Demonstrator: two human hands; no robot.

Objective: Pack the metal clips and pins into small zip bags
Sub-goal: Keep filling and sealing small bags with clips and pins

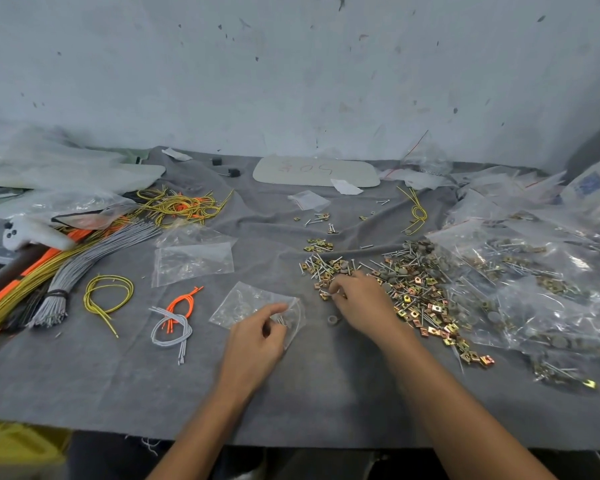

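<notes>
A loose pile of brass-coloured square metal clips and silver pins [413, 289] spreads over the grey cloth at centre right. My right hand [361, 303] rests at the pile's left edge, its fingertips pinching a pin. My left hand [257, 337] holds the right edge of a small clear zip bag [246, 303], which lies on the cloth with a few pins near its mouth. Two other clear zip bags [194, 258] lie further back to the left. A small grey round piece [332, 319] sits between my hands.
Large clear bags full of clips and pins [534, 289] fill the right side. Bundles of yellow, orange and grey cords [84, 258] cover the left. Small cord loops [174, 320] lie near my left hand. A pale oval plate [316, 171] lies by the wall.
</notes>
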